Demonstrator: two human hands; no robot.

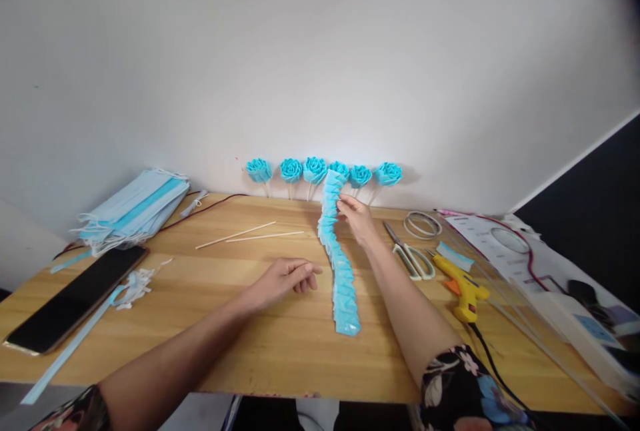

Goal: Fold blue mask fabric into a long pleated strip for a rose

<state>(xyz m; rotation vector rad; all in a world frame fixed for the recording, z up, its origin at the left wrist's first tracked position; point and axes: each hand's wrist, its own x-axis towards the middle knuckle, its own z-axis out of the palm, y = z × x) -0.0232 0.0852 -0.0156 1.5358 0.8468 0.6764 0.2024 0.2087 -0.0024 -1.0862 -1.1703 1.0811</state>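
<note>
Light-blue folds, overlapping all the way down, form the pleated strip [336, 251] near the centre of the view; take it as the middle of the dial. Its upper end points to twelve, where blue rose-like flowers [315, 170] stand in a row from eleven to one, and it partly covers one of them. Its lower end points to six; whether that end touches the tabletop [280, 358] I cannot tell.

The step in hand appears to be handling this strip at full length. The right hand [356, 216], at one o'clock, pinches the strip's edge near the top between thumb and fingers. The left hand [290, 276], at eight, has loosely curled fingers, tips just short of the strip; nothing shows in them, and I cannot tell whether thumb and forefinger meet.

The next move, I judge, calls for a light pinch that spares the folds, with the left fingers parted enough to support the lower length. Two thin sticks [265, 236] lie at nine, scissors [401, 244] at three, and a yellow glue gun [465, 291] between three and four.
</note>
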